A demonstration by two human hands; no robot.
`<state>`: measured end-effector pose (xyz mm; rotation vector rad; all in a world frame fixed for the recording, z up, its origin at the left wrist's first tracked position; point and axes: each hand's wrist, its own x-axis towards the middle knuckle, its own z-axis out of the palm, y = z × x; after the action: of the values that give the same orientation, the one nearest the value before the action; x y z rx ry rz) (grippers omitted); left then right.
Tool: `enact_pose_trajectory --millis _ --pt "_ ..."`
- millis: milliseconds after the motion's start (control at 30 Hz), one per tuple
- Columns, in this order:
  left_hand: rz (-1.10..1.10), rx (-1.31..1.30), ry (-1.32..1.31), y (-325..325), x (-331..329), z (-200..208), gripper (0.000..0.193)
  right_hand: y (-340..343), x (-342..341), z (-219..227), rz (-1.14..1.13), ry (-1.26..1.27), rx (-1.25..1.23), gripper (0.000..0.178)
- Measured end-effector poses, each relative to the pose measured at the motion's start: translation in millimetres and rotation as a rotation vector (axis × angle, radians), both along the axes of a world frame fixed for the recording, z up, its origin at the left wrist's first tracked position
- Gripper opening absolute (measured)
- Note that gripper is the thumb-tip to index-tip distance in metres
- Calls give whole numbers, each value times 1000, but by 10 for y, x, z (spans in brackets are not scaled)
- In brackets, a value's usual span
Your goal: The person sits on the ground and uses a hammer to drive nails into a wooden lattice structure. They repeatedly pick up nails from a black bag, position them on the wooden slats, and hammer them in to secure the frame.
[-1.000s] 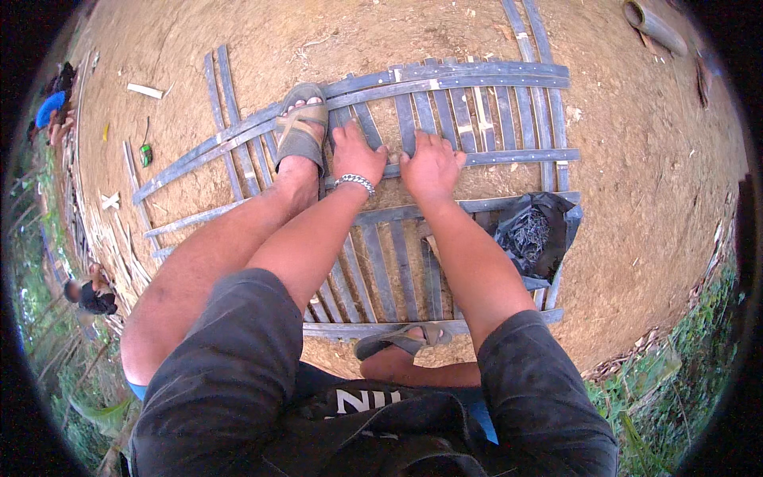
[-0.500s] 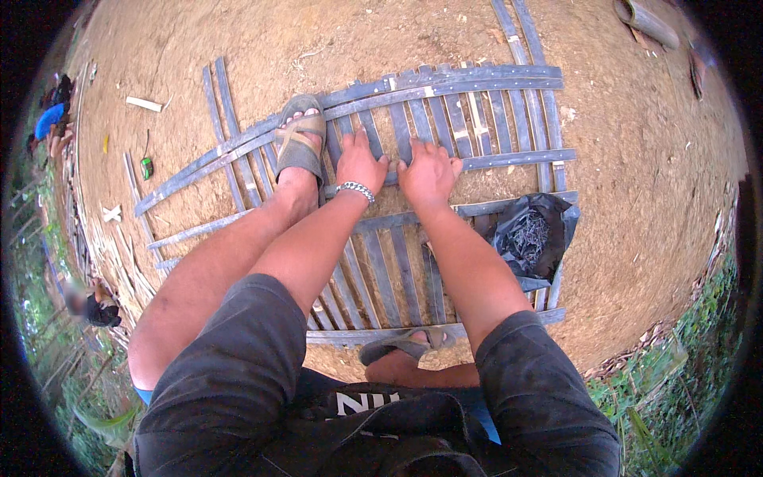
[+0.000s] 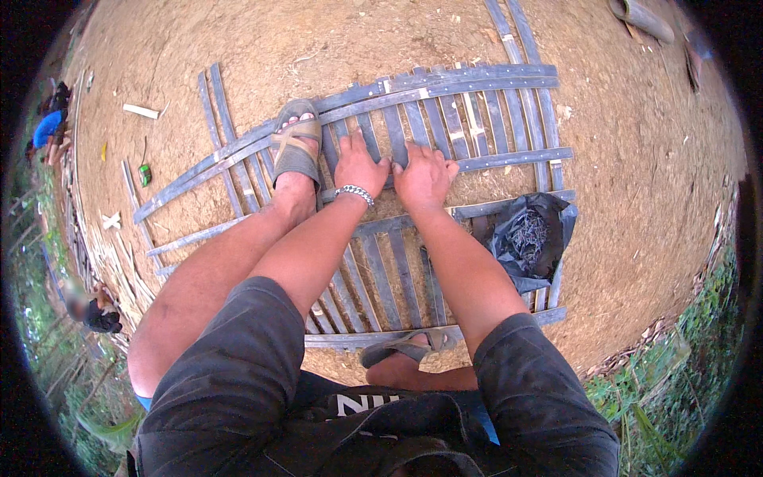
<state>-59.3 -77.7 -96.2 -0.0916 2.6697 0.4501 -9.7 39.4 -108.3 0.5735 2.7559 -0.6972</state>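
A panel of dark grey wooden slats [image 3: 381, 278], nailed to long crosspieces, lies on the ground before me. My left hand [image 3: 362, 168], with a chain bracelet at the wrist, grips the panel at a middle crosspiece, fingers bent over a slat. Close on its right, my right hand [image 3: 425, 176] holds the same crosspiece [image 3: 509, 160], knuckles up. The two thumbs almost meet. What lies under both palms is hidden. My left sandalled foot [image 3: 297, 143] stands on the panel's far left part. A black plastic bag [image 3: 509, 266] of nails [image 3: 531, 232] rests on the panel at the right.
My other sandal [image 3: 409, 347] is at the panel's near edge. Leftward on the dirt lie a green tape measure [image 3: 145, 175], a pale offcut [image 3: 141, 110] and thin strips [image 3: 119, 266]. A pipe-like tube [image 3: 644, 20] lies far right. People [image 3: 52, 127] are at the far left.
My right hand has shifted slightly left, bringing the thumbs closer together. My left hand stays at the same crosspiece. The panel and the bag keep their places.
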Motion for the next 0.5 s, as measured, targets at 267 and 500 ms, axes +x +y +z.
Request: enact_pose_trajectory --millis 267,500 --pt "-14 10 5 -2 -8 24 87 9 24 -6 2 60 -12 48" --pt "-110 48 93 -59 -51 76 78 446 174 -104 -170 203 -300 53"
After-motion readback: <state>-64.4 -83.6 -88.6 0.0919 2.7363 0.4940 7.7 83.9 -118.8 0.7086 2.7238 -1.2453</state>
